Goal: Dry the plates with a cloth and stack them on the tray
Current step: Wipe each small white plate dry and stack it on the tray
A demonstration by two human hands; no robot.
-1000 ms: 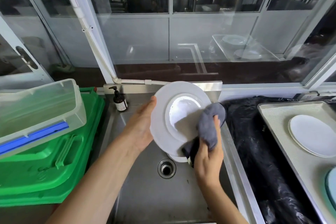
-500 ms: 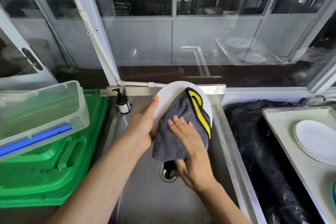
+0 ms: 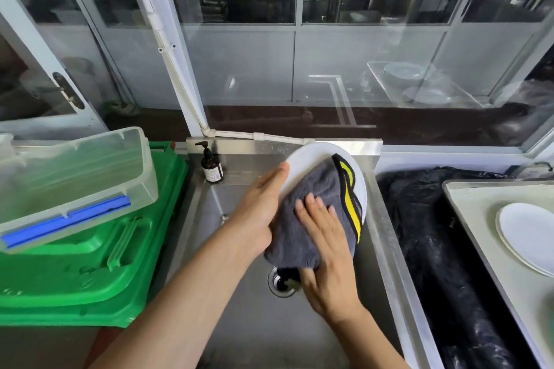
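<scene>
I hold a white plate [image 3: 302,159] tilted upright over the sink [image 3: 239,323]. My left hand [image 3: 257,210] grips its left rim, thumb along the front edge, with the fingers hidden behind the plate. A grey cloth [image 3: 317,186] with a yellow and black border covers most of the plate's face. My right hand [image 3: 323,246] presses the cloth flat against the plate with straight fingers. To the right lies a pale tray [image 3: 470,207], and a dry white plate [image 3: 533,234] rests on it.
A brown soap pump bottle [image 3: 212,169] stands at the sink's back left corner. Left of the sink, a clear plastic box [image 3: 75,177] sits on green crates [image 3: 90,266]. Black plastic sheeting [image 3: 434,249] lies between sink and tray. Glass panels rise behind.
One second ago my right hand bunched the cloth at the plate's lower right rim. The cloth is now spread over the face, with my right hand flat on it. The left hand keeps its hold.
</scene>
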